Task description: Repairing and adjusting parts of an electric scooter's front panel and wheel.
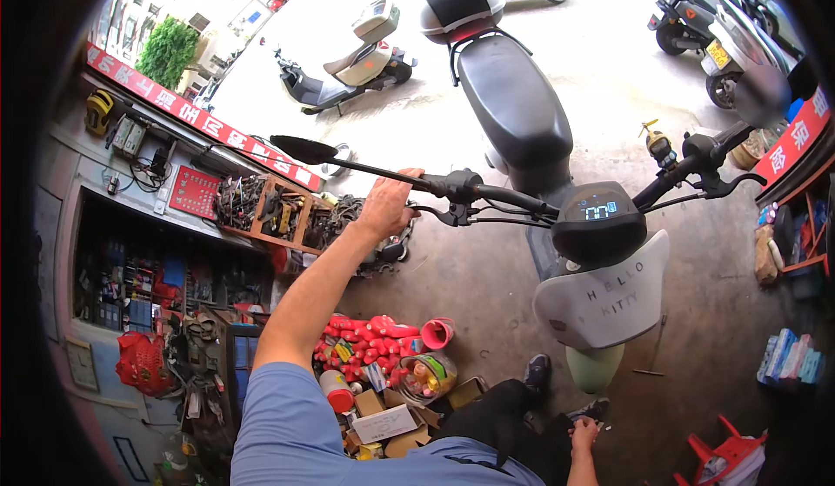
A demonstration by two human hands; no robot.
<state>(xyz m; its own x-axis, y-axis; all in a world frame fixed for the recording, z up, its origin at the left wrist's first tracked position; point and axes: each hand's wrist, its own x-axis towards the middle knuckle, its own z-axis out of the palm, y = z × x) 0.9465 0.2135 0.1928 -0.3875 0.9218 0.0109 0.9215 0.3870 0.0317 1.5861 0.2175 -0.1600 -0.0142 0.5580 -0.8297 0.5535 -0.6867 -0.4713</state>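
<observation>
Handlebar [517, 197] of the white-fronted scooter [600, 299] stands ahead, its long axis running crosswise, left to right, with the black seat [513, 95] beyond it. Of the 2 hands, the left hand [384, 208] is nearer: it is wrapped round the grip [433, 183] at the bar's left end, next to the brake lever [432, 212]. The right hand [584, 436] hangs low, well apart from the bar, near the dark-trousered legs [489, 421]; its fingers look partly curled, and I cannot tell whether they hold anything.
</observation>
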